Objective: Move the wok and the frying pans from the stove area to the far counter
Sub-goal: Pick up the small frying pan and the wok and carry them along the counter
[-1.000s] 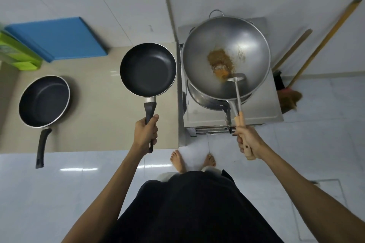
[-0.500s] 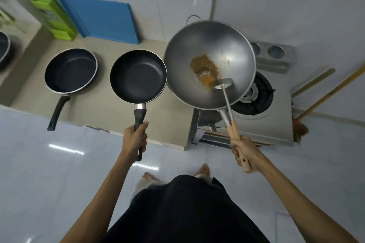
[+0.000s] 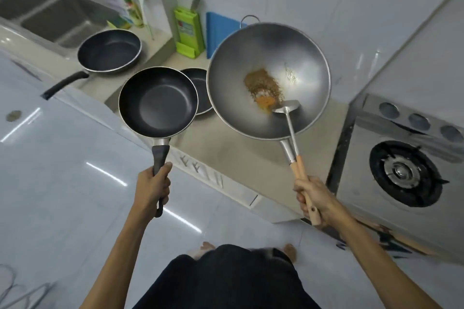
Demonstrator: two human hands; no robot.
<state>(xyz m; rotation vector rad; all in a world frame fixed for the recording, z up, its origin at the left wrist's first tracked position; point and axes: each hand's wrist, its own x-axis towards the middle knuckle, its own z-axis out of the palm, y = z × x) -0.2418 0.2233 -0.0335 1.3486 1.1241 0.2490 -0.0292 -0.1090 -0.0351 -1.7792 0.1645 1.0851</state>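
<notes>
My right hand [image 3: 317, 202] grips the wooden handle of a steel wok [image 3: 238, 63] together with a metal spatula [image 3: 286, 108] that rests inside; the wok holds brown food scraps and hangs above the counter [image 3: 226, 155]. My left hand [image 3: 152, 185] holds a black frying pan [image 3: 158, 101] by its handle, raised left of the wok. A second black pan [image 3: 198, 85] sits on the counter, half hidden behind both. A third black pan [image 3: 109, 50] rests on the counter further left, near the sink.
The gas stove [image 3: 404, 173] stands at the right with its burner bare. A steel double sink [image 3: 47, 12] lies at far left. A green holder [image 3: 188, 30], a blue board [image 3: 221, 30] and bottles stand against the wall. My feet show on the white tiled floor.
The wok has come off the burner and moved left over the counter. The view has swung left, so the sink and a third pan have come into sight.
</notes>
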